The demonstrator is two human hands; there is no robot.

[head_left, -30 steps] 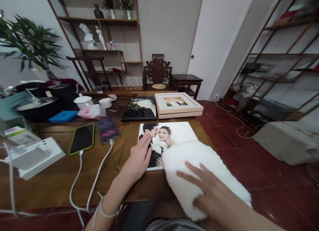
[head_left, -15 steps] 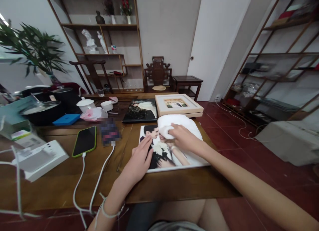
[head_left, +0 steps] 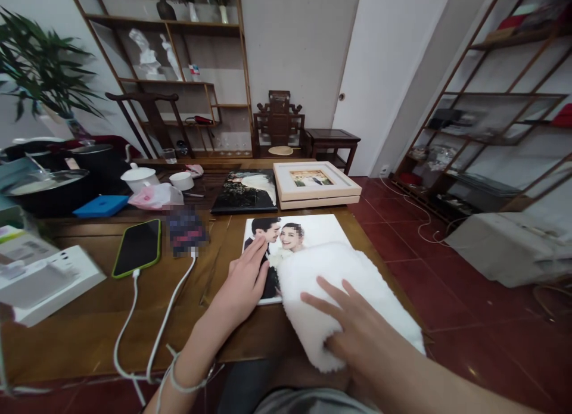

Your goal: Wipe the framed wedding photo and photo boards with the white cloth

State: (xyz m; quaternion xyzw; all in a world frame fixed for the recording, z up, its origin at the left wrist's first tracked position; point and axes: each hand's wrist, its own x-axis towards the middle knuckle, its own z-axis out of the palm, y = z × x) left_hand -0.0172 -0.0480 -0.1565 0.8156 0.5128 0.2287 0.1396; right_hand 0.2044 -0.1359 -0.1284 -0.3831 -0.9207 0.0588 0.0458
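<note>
A photo panel [head_left: 319, 228] of a couple lies flat on the wooden table in front of me. My left hand [head_left: 243, 280] rests on its left part, palm down with fingers stretched out, holding nothing. Over the panel's lower right and past its near edge spreads a fluffy white cloth [head_left: 324, 265]. My right hand [head_left: 351, 318] grips this cloth, fingers fanned across the top and the thumb tucked into a fold at the near side. The cloth hides the lower right of the picture.
Behind the panel lie a dark photo panel [head_left: 245, 193] and stacked pale wooden frames [head_left: 322, 196]. To the left are a green-edged phone [head_left: 137, 247] on a white cable, a white box [head_left: 58, 289], a blue box [head_left: 100, 206] and a pot [head_left: 49, 193].
My right hand has drawn the cloth down toward me, off the upper part of the picture, and the cloth now lies more spread out. My left hand keeps its place on the panel.
</note>
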